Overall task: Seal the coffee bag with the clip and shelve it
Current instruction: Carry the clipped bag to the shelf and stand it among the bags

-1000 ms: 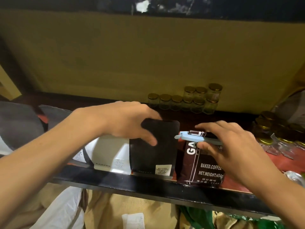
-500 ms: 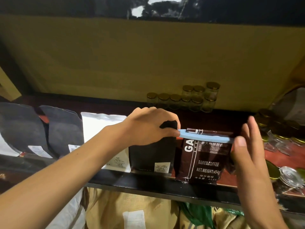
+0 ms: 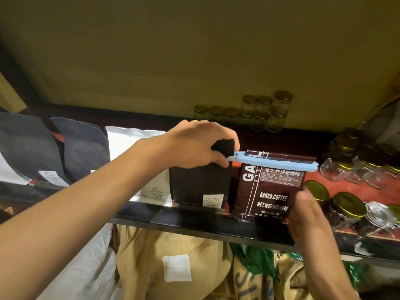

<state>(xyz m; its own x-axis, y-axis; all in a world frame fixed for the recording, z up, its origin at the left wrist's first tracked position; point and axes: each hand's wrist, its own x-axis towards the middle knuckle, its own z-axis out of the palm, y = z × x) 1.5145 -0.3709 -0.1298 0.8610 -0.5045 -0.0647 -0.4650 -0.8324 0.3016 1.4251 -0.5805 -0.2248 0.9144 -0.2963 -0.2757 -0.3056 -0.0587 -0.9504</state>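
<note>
Left hand: curling over the top of a black pouch, thumb and forefinger pinching the left end tab of the light-blue clip.

Right hand: blurred, pressing against the lower right corner of the coffee bag, fingers loosely bent; whether it is gripping the bag or only steadying it cannot be told.

Coffee bag: dark brown, white lettering reading "BAKED.COFFEE" and "NET.WEIGHT", standing upright at the front edge of the shelf, just beside the black pouch on its left. The clip is lying across the bag just below its folded top, running the full width, slightly tilted down to the right.

Black pouch: standing upright, a small white label at its lower right.

White pouch: standing to the left of the black pouch, partly hidden behind the left forearm.

Two dark grey pouches: leaning further left along the same shelf.

Gold-lidded glass jars: sitting in a group at the back of the shelf, some stacked two high. More of the same jars are crowding the right side of the shelf, near the right hand, a few lying in clear wrapping.

Burlap sacks: lying below the shelf, one carrying a white tag, with green material showing beside them.
</note>
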